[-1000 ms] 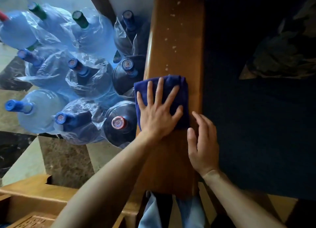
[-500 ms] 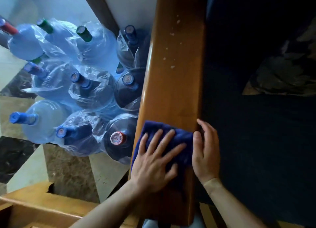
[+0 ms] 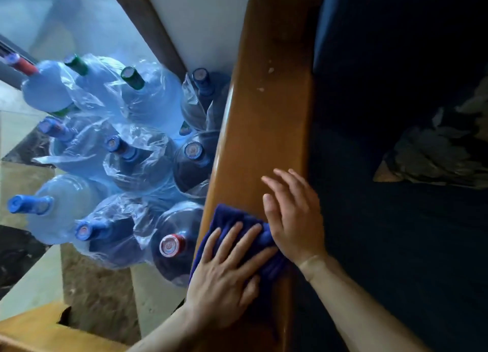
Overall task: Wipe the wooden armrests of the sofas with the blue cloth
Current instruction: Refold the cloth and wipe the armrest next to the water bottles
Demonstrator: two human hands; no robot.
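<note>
The room is dim, a marble-patterned floor (image 3: pixel 31 280) catching the only light beside a dark blue sofa seat (image 3: pixel 396 246). The wooden armrest (image 3: pixel 266 130) runs between that seat and a crowd of bagged water jugs (image 3: pixel 126 167) on its outer side. The blue cloth (image 3: pixel 232 219) lies at the armrest's near end, bunched under the left hand (image 3: pixel 224 270), whose fingers are spread flat, pressing rather than gripping. The right hand (image 3: pixel 293 217) rests open on the wood beside the cloth, overlapping its edge. The cloth overhangs the armrest's outer edge, so a careless stroke could drop it among the jugs. The pale specks farther up the armrest may be missed. Since a second ago, the cloth has been drawn from mid-armrest back to the near end.
</note>
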